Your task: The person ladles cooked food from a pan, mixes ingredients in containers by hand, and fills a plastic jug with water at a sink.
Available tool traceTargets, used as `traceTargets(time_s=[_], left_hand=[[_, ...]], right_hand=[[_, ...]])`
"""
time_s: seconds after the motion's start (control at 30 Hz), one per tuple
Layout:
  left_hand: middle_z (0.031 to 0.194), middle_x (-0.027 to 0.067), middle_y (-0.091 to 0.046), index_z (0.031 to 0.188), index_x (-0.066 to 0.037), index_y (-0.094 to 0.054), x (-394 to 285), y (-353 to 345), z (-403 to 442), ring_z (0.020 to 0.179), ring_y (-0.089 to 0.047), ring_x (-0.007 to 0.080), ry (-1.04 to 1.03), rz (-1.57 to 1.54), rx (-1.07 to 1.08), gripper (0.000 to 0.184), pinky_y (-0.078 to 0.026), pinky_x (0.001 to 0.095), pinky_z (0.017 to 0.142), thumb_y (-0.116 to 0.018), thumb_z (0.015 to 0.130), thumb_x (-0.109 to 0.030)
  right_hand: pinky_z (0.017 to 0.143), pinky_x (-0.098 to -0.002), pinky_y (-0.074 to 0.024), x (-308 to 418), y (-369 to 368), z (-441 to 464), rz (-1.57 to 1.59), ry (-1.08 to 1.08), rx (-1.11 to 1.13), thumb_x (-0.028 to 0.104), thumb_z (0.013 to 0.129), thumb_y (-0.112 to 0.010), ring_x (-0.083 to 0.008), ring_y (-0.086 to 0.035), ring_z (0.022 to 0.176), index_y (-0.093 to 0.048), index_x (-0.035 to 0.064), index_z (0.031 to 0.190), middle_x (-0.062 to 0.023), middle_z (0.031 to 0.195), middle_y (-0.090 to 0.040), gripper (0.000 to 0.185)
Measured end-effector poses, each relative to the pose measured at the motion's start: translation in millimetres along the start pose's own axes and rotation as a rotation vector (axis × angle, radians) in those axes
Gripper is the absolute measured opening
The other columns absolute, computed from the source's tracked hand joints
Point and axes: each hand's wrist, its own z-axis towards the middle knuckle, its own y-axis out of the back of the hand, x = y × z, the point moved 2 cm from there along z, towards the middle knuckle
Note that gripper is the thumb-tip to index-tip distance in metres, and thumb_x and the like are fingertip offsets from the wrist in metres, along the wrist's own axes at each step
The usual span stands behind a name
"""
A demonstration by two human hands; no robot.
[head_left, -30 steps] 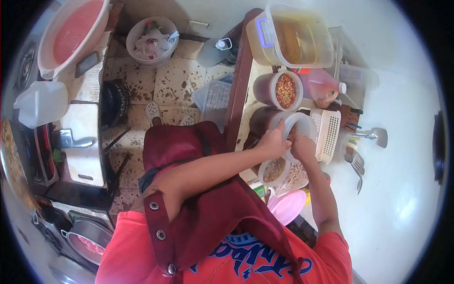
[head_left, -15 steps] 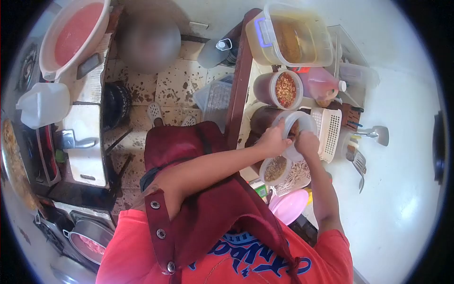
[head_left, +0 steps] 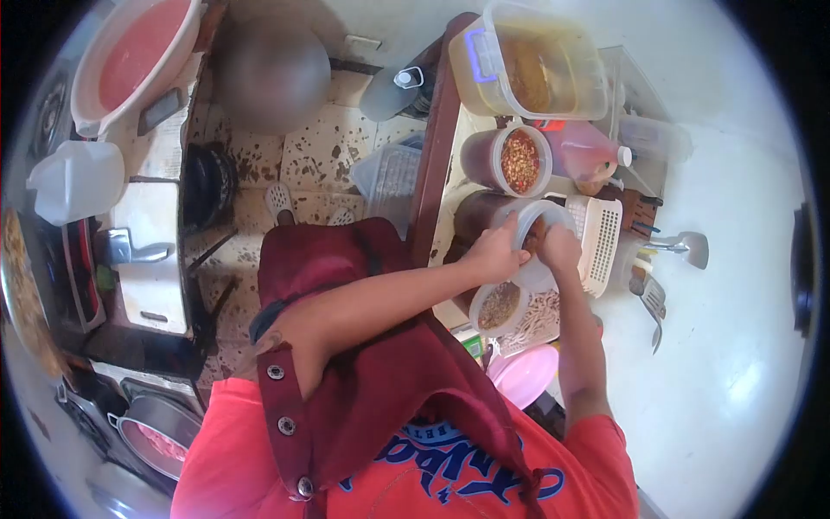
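Note:
My left hand (head_left: 494, 253) grips the near rim of a round clear plastic tub (head_left: 559, 216), thumb along the edge. Reddish-brown contents show inside the tub. At its mouth is my right hand (head_left: 560, 249), fingers curled and reaching in; the fingertips and anything between them are hidden. Just above stands a tub of red and yellow flakes (head_left: 520, 162). Below the hands sits a smaller tub of brownish grains (head_left: 500, 308), beside a basket of pale pieces (head_left: 538, 318). A cream perforated basket (head_left: 599, 245) lies right of the hands.
A large clear bin (head_left: 553, 69) and a pink jug (head_left: 584, 154) stand farther up the counter. Utensils (head_left: 687, 249) hang on the wall. Left, a cleaver (head_left: 130, 247) lies on a white board (head_left: 154, 294), near a basin of pink liquid (head_left: 138, 60). A pink bowl (head_left: 527, 374) is below.
My right hand has shifted slightly up and right, farther into the tub's mouth. My left hand keeps its hold on the rim. The bowl on the floor has become a blurred patch.

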Motion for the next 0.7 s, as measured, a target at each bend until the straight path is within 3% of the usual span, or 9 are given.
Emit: traceTargets(time_s=[0.07,0.17,0.27,0.4,0.5,0.63,0.7], left_hand=[[0.107,0.0306,-0.055,0.134,0.002,-0.026,-2,1,-2,0.103,-0.053,0.0432,0.024,0.038,-0.008,0.072,-0.042,0.0445,0.089,-0.064,0.077,-0.02],[0.107,0.03,-0.055,0.134,0.0,-0.026,-1,0,-4,0.103,-0.053,0.0436,0.01,0.044,-0.035,0.072,-0.042,0.0447,0.09,-0.064,0.077,-0.02],[0.107,0.0315,-0.054,0.134,0.003,-0.024,-8,5,-3,0.103,-0.053,0.0425,0.017,0.052,0.004,0.073,-0.042,0.0445,0.089,-0.064,0.078,-0.02],[0.106,0.0321,-0.054,0.133,0.005,-0.024,-7,3,-3,0.103,-0.054,0.0419,0.002,0.057,0.001,0.073,-0.043,0.0443,0.089,-0.065,0.077,-0.019],[0.106,0.0319,-0.055,0.132,0.005,-0.026,-3,1,-1,0.102,-0.054,0.0421,-0.035,0.032,-0.022,0.071,-0.043,0.0444,0.089,-0.065,0.077,-0.018],[0.104,0.0315,-0.056,0.131,0.004,-0.028,-5,6,-1,0.101,-0.055,0.0425,0.009,0.007,-0.011,0.07,-0.043,0.0451,0.087,-0.065,0.077,-0.019],[0.105,0.0309,-0.055,0.132,0.001,-0.028,-3,2,-1,0.102,-0.054,0.0427,-0.014,0.034,-0.041,0.071,-0.043,0.0451,0.087,-0.066,0.076,-0.019]], right_hand=[[0.073,-0.0441,-0.0491,11,0,7,0.136,0.031,-0.074,0.034,0.073,-0.064,-0.0367,-0.063,0.084,-0.064,0.0018,0.086,-0.0207,0.087,-0.064,0.034],[0.073,-0.0459,-0.0485,0,-42,2,0.16,0.308,0.088,0.035,0.077,-0.06,-0.0374,-0.063,0.081,-0.063,0.0016,0.087,-0.0218,0.084,-0.064,0.035],[0.068,-0.0465,-0.049,3,-20,-29,0.001,0.121,0.103,0.032,0.078,-0.059,-0.0387,-0.063,0.075,-0.063,0.0,0.083,-0.0243,0.079,-0.063,0.033],[0.072,-0.0461,-0.0493,-3,-4,3,0.04,-0.044,-0.027,0.033,0.075,-0.062,-0.0383,-0.064,0.078,-0.064,-0.0004,0.079,-0.0235,0.081,-0.064,0.034],[0.072,-0.0462,-0.0494,16,-9,3,0.153,0.137,0.05,0.033,0.075,-0.062,-0.0378,-0.064,0.08,-0.065,0.0008,0.077,-0.0224,0.083,-0.064,0.033],[0.069,-0.0474,-0.0486,11,-3,-33,0.054,0.12,0.148,0.028,0.075,-0.062,-0.0374,-0.063,0.08,-0.065,0.0013,0.084,-0.0215,0.082,-0.064,0.028],[0.071,-0.0474,-0.0482,4,0,-14,0.044,0.028,0.025,0.026,0.073,-0.064,-0.0372,-0.063,0.081,-0.065,0.0025,0.084,-0.0218,0.083,-0.064,0.026]])
